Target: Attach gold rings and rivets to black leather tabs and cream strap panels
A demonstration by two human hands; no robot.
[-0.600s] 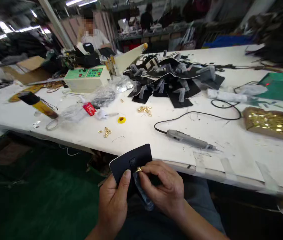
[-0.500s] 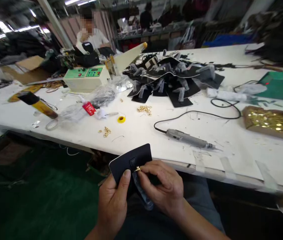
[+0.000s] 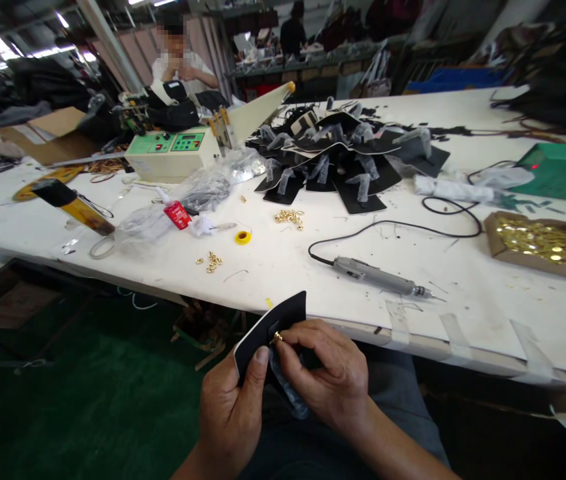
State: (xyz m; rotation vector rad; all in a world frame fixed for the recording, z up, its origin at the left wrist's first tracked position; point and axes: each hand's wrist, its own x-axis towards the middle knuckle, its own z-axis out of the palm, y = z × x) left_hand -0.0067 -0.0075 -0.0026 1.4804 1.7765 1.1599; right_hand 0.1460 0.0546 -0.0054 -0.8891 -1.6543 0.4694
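Observation:
My left hand (image 3: 235, 407) grips a black leather panel (image 3: 283, 315) with a pale edge, thumb pressed on its face. The panel is tilted, just off the table's front edge. Closed in a pinch, my right hand (image 3: 330, 373) holds a small gold metal fitting (image 3: 277, 337) against the panel. A strap wrapped in clear plastic (image 3: 290, 387) hangs below the panel between my hands. Beyond them on the table lie a small pile of gold rings (image 3: 213, 261), a second pile of gold fittings (image 3: 290, 219) and a grey electric screwdriver (image 3: 383, 277).
Many black panels with plastic-wrapped straps (image 3: 343, 160) are heaped mid-table. A carton of gold parts (image 3: 543, 247) stands right. Leftward are a yellow tape roll (image 3: 243, 238), red glue bottle (image 3: 177, 215) and control machine (image 3: 173, 157). A person (image 3: 183, 70) sits across the table.
My left hand has turned the panel to a steeper angle and shifted slightly right. My right hand stays almost in place with the gold fitting. The seated person's hands have moved.

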